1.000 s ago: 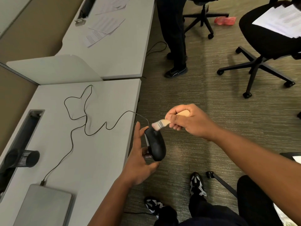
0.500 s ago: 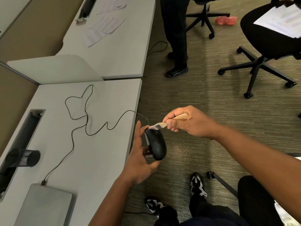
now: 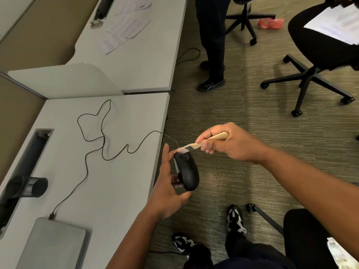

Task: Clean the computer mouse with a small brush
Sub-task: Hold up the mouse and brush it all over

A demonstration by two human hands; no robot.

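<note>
Computer mouse point(image 3: 186, 171): black, wired; held in the air just off the edge of the near desk point(image 3: 108, 171), over the carpet. Nose points up and away, rear points toward the person.

Left hand point(image 3: 168, 188): cradles the mouse from the desk side and below, thumb under its rear, fingers extended along its left flank. Grasp is loose but closed around the body.

Right hand point(image 3: 226, 142): clenched on the wooden handle of the small brush point(image 3: 196, 145), thumb and forefinger pinching near the ferrule.

Change noted: a second ago the bristles faced the camera broadly and sat slightly higher beside the nose; they now lie low and flat against the front edge of the mouse, by the buttons and wheel. The left hand's hold appears the same. Judgement: a sweeping stroke across the nose is under way, so cleaning is in progress, with the back and sides likely left to do.

Cable point(image 3: 103, 144): runs from the mouse nose in loose loops across the desk to a closed laptop point(image 3: 52, 243).
</note>
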